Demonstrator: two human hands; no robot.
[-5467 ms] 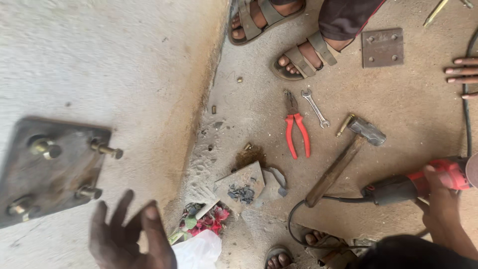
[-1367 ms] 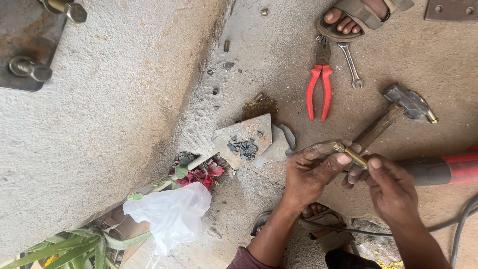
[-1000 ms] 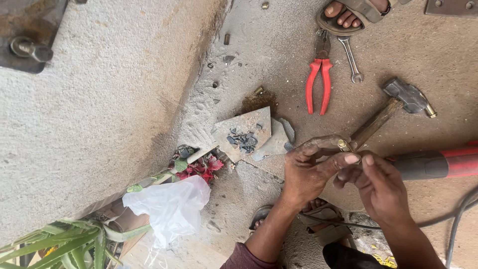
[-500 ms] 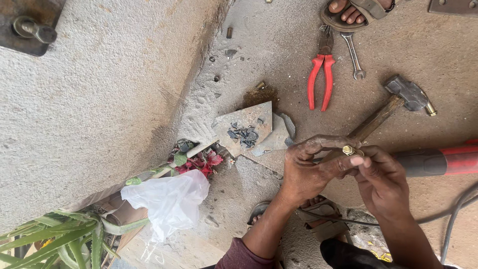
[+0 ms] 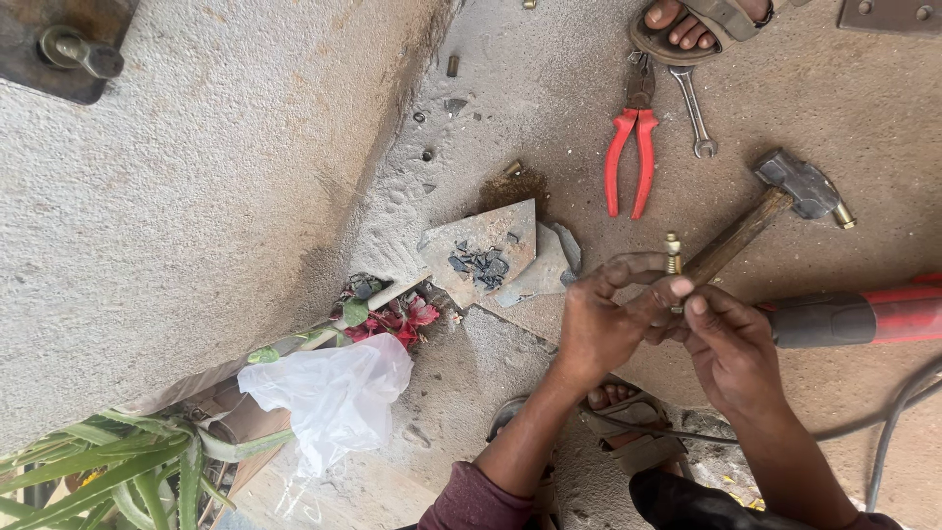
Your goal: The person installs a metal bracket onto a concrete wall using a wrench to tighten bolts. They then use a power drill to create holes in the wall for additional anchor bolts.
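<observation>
Step in hand: both hands meet over one small brass-coloured bolt (image 5: 673, 257); by the look of it a fitting on the bolt is being worked with the fingertips, though which way it turns cannot be told.
Left hand: the left hand (image 5: 601, 329) pinches the lower shank between thumb and forefinger, its other fingers curled underneath.
Right hand: the right hand (image 5: 731, 345) lies against the left, forefinger and thumb pressed onto the same shank from the far side; the rest of its fingers are folded in.
Bolt: it stands nearly upright, its top end rising clear above the fingertips, its lower end hidden between them.
Behind the fingers: the wooden handle of a hammer (image 5: 775, 203) runs away from the fingertips, its steel head well beyond them.
Beside the right hand: a red and grey power tool (image 5: 863, 314) lies just past the knuckles, apart from them.
Beyond the fingers: red-handled pliers (image 5: 629, 157) and a spanner (image 5: 693, 110) lie on the concrete ground (image 5: 549, 69), near another person's sandalled foot (image 5: 699, 22).
Left of the fingers: a broken slab piece (image 5: 486, 252) with dark chips on it.
Next move calls for: a steady pinch from one hand while the other turns, I judge, with the small part kept from slipping out of the fingertips.
</observation>
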